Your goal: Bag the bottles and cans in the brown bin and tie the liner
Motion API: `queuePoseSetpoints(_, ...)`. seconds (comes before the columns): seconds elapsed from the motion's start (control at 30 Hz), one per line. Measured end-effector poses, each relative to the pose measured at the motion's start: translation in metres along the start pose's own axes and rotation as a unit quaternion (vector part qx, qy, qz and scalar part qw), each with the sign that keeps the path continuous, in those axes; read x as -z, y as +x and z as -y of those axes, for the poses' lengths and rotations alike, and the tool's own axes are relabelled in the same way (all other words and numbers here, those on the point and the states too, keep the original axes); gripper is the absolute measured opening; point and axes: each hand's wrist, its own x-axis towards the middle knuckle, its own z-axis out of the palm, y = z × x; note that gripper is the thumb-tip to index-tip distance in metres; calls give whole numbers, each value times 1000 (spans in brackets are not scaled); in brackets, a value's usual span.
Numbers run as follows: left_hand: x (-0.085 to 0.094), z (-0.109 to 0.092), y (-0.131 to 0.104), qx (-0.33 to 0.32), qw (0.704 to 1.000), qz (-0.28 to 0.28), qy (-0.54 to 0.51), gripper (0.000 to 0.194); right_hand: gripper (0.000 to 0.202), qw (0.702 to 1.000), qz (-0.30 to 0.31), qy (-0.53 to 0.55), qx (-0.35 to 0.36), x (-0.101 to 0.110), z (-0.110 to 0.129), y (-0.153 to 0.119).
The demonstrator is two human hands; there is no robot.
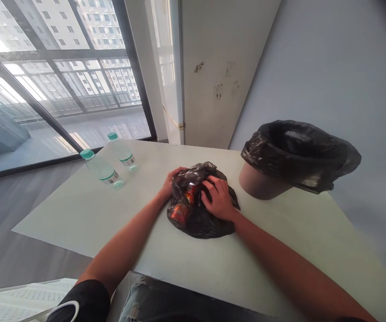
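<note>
At the lower left of the frame, a dark sleeve shows with a white loop of cord against it, and beyond it the pale surface spreads across the middle. Just below the centre of the frame lies a crumpled black bag, resting on that surface between both hands. Red and orange items that look like drink cans show in its left part; the lowest sits behind thin plastic, while it is hard to tell whether the upper ones lie bare in an opening. The right hand rests over the bag, its grip bent with the fingers slightly parted; whether it pinches a fold, I cannot tell. The left hand touches the bag's upper left edge, its grip mostly hidden, so its state cannot be told either. As I judge it, the handling of the bag is midway: the cans appear to be within it, but it lies loose, with no knot visible. Right of centre, a bin wears its own black liner, folded over the rim. Left of centre, apart from the bag, two clear bottles seem to stand capped and untouched. At the upper left is a glass door
</note>
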Motion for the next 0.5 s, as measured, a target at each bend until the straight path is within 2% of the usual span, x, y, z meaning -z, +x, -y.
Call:
queuePoseSetpoints(0.1, 2, 4, 1, 10, 1000, 27, 11, 42, 59, 999, 29, 35, -10, 2, -2, 1)
queuePoseSetpoints(0.23, 3, 10, 3, -22, 998, 56, 33, 41, 68, 993, 84, 80, 0, 3, 0, 4)
queuePoseSetpoints(0.33, 3, 10, 2, -22, 996, 68, 50, 36, 53, 993, 42, 107, -12, 3, 0, 4)
queuePoseSetpoints(0.4, 2, 8, 1, -15, 997, 55, 58, 34, 42, 989, 7, 146, -33, 3, -2, 3)
queuePoseSetpoints(0.5, 2, 3, 0, 8, 998, 13, 56, 33, 43, 954, -45, 274, -117, 4, -10, 5)
